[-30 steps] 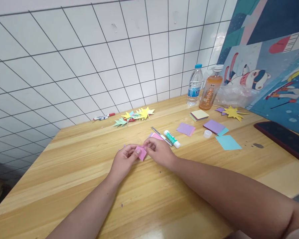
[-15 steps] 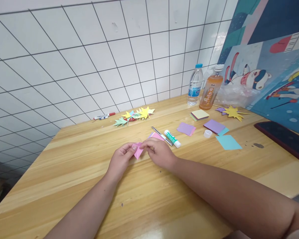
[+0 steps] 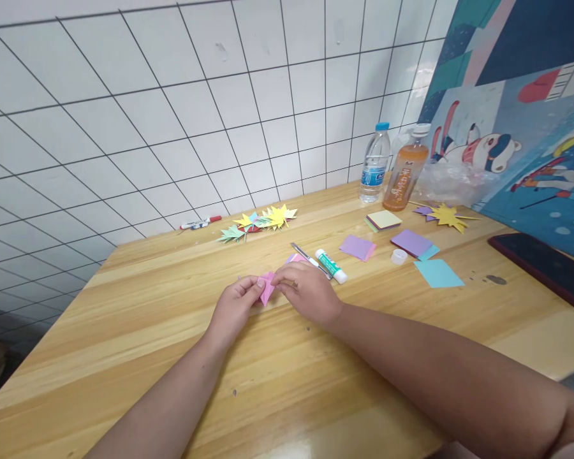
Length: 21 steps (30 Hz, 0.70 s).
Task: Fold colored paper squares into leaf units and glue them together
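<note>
A small folded piece of pink paper (image 3: 267, 291) is held just above the table, between my two hands. My left hand (image 3: 236, 303) pinches its left side with thumb and fingers. On the other side my right hand (image 3: 309, 290) has its thumb and fingertips closed at the paper's right edge. Right behind the right hand lie a glue stick (image 3: 331, 266) with a green label and a utility knife (image 3: 309, 258). The knife rests over some pink and purple paper (image 3: 294, 259), partly hidden by that hand.
Paper leaf shapes (image 3: 261, 222) and markers (image 3: 201, 222) lie along the wall. Paper stacks (image 3: 358, 247), a blue sheet (image 3: 439, 273), a white cap (image 3: 398, 256) and a phone (image 3: 543, 271) are to the right. A water bottle (image 3: 374, 164) and an orange drink bottle (image 3: 405, 171) stand behind.
Both hands have shifted very slightly to the right with the pink paper. Its visible part between the fingers looks narrower and more pointed. Everything else lies unchanged.
</note>
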Motion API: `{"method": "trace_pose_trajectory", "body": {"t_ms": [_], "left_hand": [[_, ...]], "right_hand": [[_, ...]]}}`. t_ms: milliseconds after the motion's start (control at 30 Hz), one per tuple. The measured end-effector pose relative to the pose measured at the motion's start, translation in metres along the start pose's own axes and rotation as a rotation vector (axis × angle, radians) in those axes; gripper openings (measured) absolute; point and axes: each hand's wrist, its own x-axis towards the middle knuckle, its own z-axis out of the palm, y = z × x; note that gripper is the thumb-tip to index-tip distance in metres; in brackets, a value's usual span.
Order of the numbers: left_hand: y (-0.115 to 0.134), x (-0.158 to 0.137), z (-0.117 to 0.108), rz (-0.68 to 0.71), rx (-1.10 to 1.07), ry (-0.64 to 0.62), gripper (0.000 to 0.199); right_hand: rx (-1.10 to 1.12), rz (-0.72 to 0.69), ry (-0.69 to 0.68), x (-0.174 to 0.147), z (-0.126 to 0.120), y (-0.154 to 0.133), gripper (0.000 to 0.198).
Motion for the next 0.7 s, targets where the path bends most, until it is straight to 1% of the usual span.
{"method": "trace_pose_trajectory", "body": {"t_ms": [100, 167, 267, 333, 400, 500, 600, 700], "left_hand": [[0.002, -0.001, 0.000, 0.009, -0.017, -0.014, 0.029], [0.002, -0.001, 0.000, 0.002, -0.037, -0.030, 0.028], [0.003, -0.002, 0.000, -0.034, -0.077, -0.035, 0.029], [0.003, -0.003, 0.000, -0.060, -0.093, -0.029, 0.031], [0.003, -0.003, 0.000, -0.062, -0.089, -0.029, 0.031], [0.001, -0.002, -0.001, -0.036, -0.079, -0.036, 0.027], [-0.002, -0.001, -0.002, 0.009, -0.050, -0.055, 0.021], [-0.003, 0.000, -0.002, 0.034, -0.022, -0.063, 0.021]], "right_hand": [[-0.004, -0.012, -0.028, 0.000, 0.000, -0.003, 0.016], [0.019, 0.026, -0.032, -0.001, 0.000, -0.005, 0.017], [0.082, 0.120, -0.012, -0.001, 0.002, -0.005, 0.030], [0.106, 0.149, -0.015, -0.001, 0.004, -0.003, 0.033], [0.112, 0.156, -0.033, 0.000, 0.006, 0.001, 0.029], [0.114, 0.152, -0.041, 0.000, 0.007, 0.005, 0.022], [0.111, 0.155, -0.027, 0.001, 0.006, 0.005, 0.017], [0.085, 0.193, -0.027, 0.000, 0.004, 0.002, 0.014]]}}
